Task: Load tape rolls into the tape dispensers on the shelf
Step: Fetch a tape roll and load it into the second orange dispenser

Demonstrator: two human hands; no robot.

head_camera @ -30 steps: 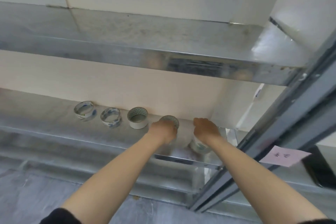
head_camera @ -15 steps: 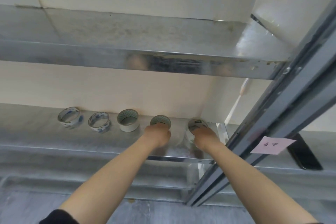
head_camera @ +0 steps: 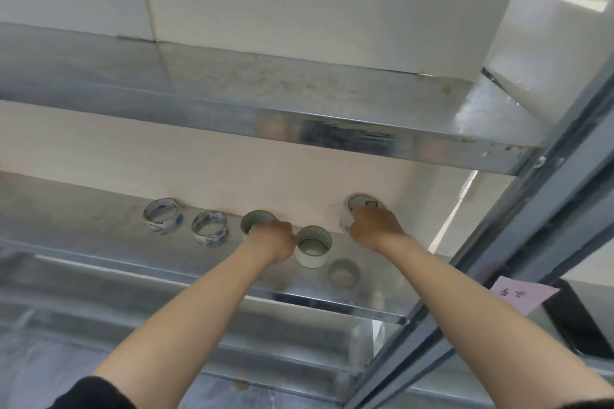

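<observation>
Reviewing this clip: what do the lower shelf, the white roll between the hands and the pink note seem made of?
Lower shelf: sheet metal, likely galvanised steel; dull grey sheen that mirrors the roll. White roll: matte, paper-like tape wound on a green-printed core, probably cardboard. Pink note: thin matte paper with handwriting.

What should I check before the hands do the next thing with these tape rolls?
1. The right hand grips the tilted roll: ok.
2. The left hand firmly holds the green-patterned roll: cannot tell.
3. The middle roll stands flat on the shelf, back from its edge: ok.
4. The left blue-and-white roll and its neighbour sit clear of the arms: ok.
5. A tape dispenser is in sight: not ok, none visible.
</observation>
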